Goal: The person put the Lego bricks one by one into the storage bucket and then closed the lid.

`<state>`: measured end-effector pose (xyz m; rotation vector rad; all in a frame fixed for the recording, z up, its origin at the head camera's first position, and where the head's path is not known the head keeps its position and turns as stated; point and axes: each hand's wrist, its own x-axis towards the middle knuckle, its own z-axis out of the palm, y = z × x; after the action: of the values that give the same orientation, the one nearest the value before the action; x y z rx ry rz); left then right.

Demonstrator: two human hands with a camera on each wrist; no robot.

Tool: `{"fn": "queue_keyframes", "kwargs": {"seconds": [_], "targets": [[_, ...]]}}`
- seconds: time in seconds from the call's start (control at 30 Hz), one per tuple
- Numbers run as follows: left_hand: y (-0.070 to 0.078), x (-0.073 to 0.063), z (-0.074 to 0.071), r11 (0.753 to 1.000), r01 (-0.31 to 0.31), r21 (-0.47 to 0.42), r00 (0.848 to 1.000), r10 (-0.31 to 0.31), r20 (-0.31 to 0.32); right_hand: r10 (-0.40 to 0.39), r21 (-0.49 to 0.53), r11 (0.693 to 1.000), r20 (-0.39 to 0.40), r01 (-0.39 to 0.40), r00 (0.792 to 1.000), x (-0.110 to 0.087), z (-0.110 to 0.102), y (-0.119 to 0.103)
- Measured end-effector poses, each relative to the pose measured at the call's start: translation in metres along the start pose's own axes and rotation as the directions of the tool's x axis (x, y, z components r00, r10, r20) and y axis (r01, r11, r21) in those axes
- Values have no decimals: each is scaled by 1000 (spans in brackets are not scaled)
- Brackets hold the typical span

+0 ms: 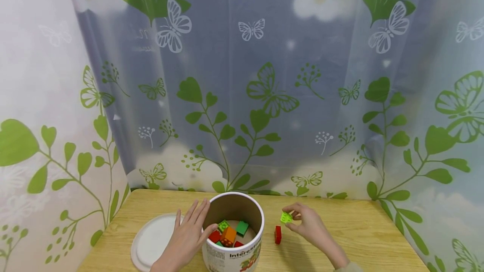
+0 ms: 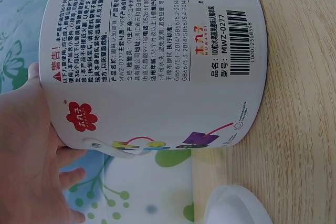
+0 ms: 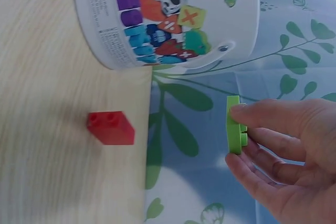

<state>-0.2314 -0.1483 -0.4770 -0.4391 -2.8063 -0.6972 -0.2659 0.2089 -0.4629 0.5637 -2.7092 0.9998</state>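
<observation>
A white bucket (image 1: 232,253) with printed sides stands upright on the table, its top uncovered. Several toy building bricks lie inside, among them an orange brick (image 1: 228,236) and a dark green brick (image 1: 242,228). My left hand (image 1: 189,234) rests on the bucket's left rim with its fingers extended. Right of the bucket, my right hand (image 1: 308,223) pinches a lime-green brick (image 3: 234,124) between thumb and fingers, above the table. Below and left of that hand, a red brick (image 3: 112,127) stands on end on the tabletop, apart from the bucket.
A round white lid (image 1: 153,238) lies on the wooden table (image 1: 363,238), left of the bucket and partly behind my left forearm. A printed curtain (image 1: 242,137) with leaves and butterflies hangs along the table's back edge and sides.
</observation>
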Motion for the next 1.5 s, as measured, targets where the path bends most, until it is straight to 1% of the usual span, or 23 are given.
{"fn": "queue_keyframes", "kwargs": {"seconds": [0.27, 0.43, 0.57, 0.7, 0.83, 0.97, 1.13, 1.33, 1.5], "targets": [[-1, 0, 0, 1000, 3, -3, 1000, -3, 11, -7, 5, 1000, -21, 7, 1000, 16, -3, -23], [-1, 0, 0, 1000, 5, -5, 1000, -5, 13, -71, 3, 997, -35, 72, 997, 27, -1, -41], [-1, 0, 0, 1000, 5, 3, 1000, -5, 12, -106, 33, 994, -34, 107, 994, 35, 4, -56], [-1, 0, 0, 1000, 4, 6, 1000, -4, 8, -129, 72, 989, -2, 128, 992, 41, 11, -69], [-1, 0, 1, 1000, 3, 5, 1000, -3, 4, -156, 87, 984, 41, 152, 987, 45, 19, -79], [-2, 0, 1, 1000, 5, 8, 1000, -5, 9, -180, 80, 981, 74, 175, 981, 47, 28, -83], [-2, 1, 2, 1000, 10, 19, 1000, -11, 16, -208, 47, 978, 103, 204, 973, 46, 40, -84], [-2, 0, 2, 1000, 5, 22, 1000, -5, 6, -239, 53, 971, 115, 234, 964, 42, 50, -81], [-1, 1, 2, 1000, 5, 22, 1000, -5, 3, -250, 50, 968, 121, 246, 961, 40, 55, -79]]}}
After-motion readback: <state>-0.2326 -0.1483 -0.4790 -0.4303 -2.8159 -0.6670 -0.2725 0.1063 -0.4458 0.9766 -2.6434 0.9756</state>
